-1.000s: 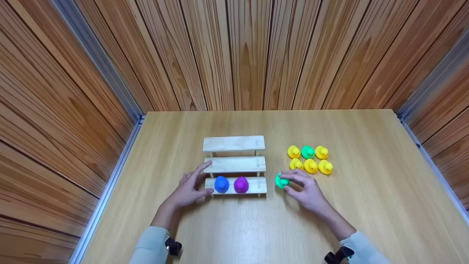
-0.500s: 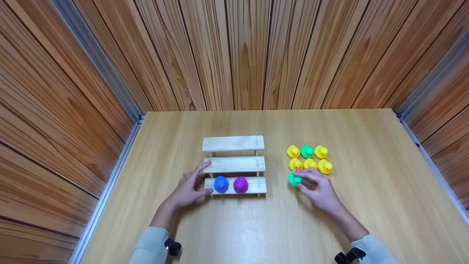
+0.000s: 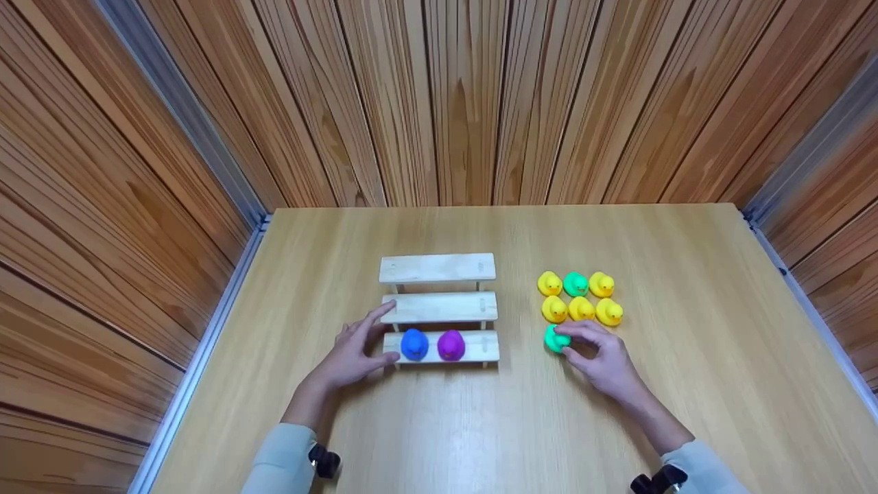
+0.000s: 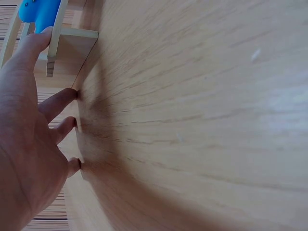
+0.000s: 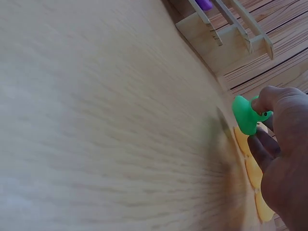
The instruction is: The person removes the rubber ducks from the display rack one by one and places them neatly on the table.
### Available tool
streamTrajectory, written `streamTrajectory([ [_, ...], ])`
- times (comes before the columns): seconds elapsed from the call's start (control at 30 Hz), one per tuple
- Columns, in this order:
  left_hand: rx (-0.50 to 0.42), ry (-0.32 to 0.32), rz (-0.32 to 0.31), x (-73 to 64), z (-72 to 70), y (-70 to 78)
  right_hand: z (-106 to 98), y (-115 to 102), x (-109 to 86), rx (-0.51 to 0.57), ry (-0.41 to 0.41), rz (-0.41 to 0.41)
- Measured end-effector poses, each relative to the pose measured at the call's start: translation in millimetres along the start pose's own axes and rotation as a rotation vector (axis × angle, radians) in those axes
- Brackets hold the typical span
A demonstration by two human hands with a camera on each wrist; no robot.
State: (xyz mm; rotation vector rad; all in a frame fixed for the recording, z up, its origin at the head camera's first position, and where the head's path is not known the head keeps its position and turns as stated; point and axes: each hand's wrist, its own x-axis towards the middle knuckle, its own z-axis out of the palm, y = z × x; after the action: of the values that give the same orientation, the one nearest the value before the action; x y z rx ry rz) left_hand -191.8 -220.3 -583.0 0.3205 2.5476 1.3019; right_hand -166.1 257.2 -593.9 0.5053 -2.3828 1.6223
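In the head view, my right hand (image 3: 600,360) pinches a green rubber duck (image 3: 554,339) between thumb and fingertips, just in front of two rows of ducks. The right wrist view shows the held green duck (image 5: 245,115) over the tabletop. My left hand (image 3: 353,357) lies spread at the left end of a three-tier wooden stand (image 3: 439,309). Its thumb touches the front step and its index finger the middle step; the other fingertips reach down to the table in the left wrist view. On the front step sit a blue duck (image 3: 414,344) and a purple duck (image 3: 451,345).
Several yellow ducks (image 3: 582,309) and another green duck (image 3: 575,283) stand in two rows on the table (image 3: 439,425), right of the stand. Wood-plank walls (image 3: 466,103) with metal corner rails (image 3: 199,123) enclose the back and sides.
My right hand has carried the green duck rightward, away from the stand, to just in front of the rows, then shifted slightly. The left hand and the stand have kept their places.
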Motion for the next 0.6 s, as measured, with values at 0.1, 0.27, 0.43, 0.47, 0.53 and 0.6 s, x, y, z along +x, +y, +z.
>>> streamTrajectory([
  [0.1, 0.0, 0.001, -0.005, -0.4, 0.2, 0.6, -0.2, 3.1, -0.4, 0.0, 0.002, -0.016],
  [0.27, 0.003, -0.001, -0.005, -1.1, 0.3, 0.6, -1.7, 5.9, -1.4, -0.015, -0.001, 0.01],
  [0.43, 0.001, -0.002, -0.007, -0.8, -0.2, -0.4, -2.4, 8.6, -0.4, -0.016, 0.001, 0.041],
  [0.47, 0.0, -0.003, -0.006, -0.8, -0.3, -0.3, -2.4, 9.1, -0.2, -0.014, 0.002, 0.042],
  [0.53, 0.001, -0.004, -0.001, -0.8, -0.5, -0.6, -2.4, 9.9, 0.0, -0.011, 0.003, 0.04],
  [0.6, 0.003, -0.008, 0.0, -1.3, -0.6, -0.4, -2.4, 10.5, 0.0, -0.009, 0.002, 0.035],
])
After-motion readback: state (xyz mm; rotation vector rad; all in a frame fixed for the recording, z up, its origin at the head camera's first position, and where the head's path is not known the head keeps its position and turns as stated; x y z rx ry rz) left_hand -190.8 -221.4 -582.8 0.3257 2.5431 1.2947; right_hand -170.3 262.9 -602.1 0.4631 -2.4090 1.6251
